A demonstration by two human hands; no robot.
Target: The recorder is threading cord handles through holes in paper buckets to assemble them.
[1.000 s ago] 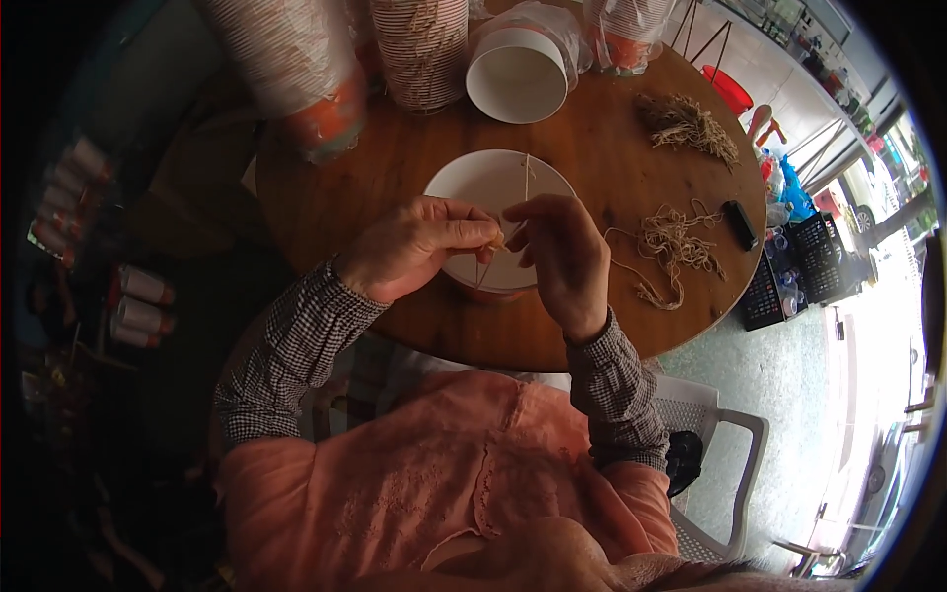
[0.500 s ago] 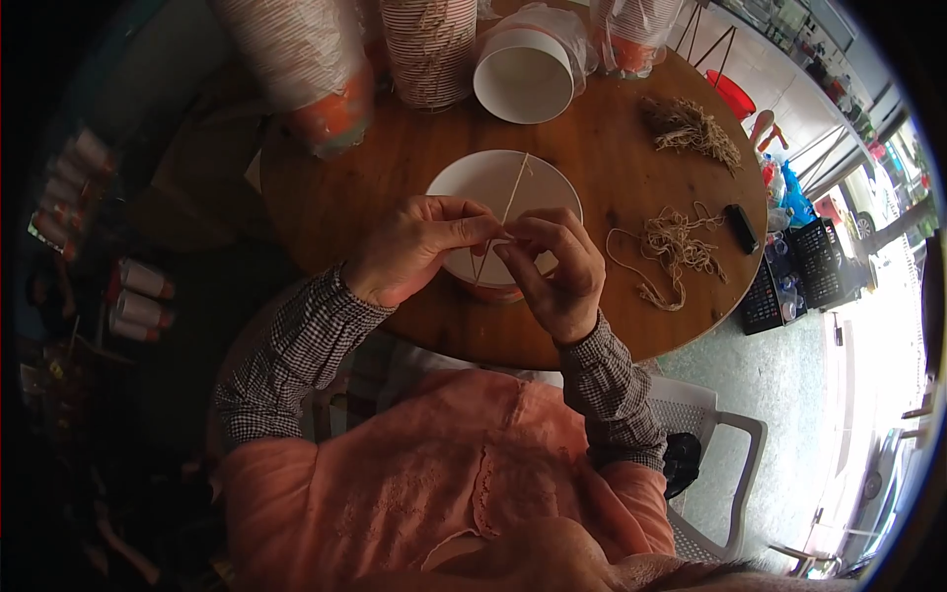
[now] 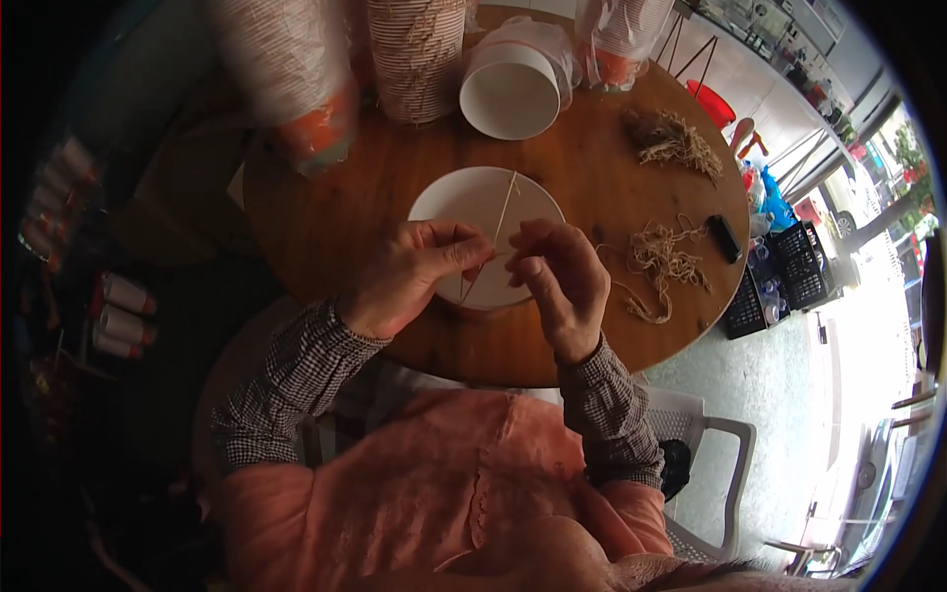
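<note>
We see a round wooden surface (image 3: 385,158), with the far edge crowded by a left stack (image 3: 286,64), a middle stack (image 3: 416,64) and a right stack (image 3: 617,44), all cut off at the top. Between the last two, a tipped bowl (image 3: 510,91) shows us its white inside. Nearer, a white bowl (image 3: 444,197) sits upright before the person.

From the lower left, the left hand (image 3: 429,261) reaches over the bowl's near left side, its thumb and forefinger pressed together on a string. The right hand (image 3: 562,281) faces it from the other side, wrist low, fingers curled inward, thumb and forefinger apart.

To the right we find a twine bundle (image 3: 679,146), a loose tangle (image 3: 663,257) and a small black object (image 3: 724,239) whose kind we cannot tell.

Thinnest is the string (image 3: 506,202), slanting across the bowl's mouth from far rim to near. The left fingers hide part of it, and we cannot make out whether the right fingertips touch its short loose end.
</note>
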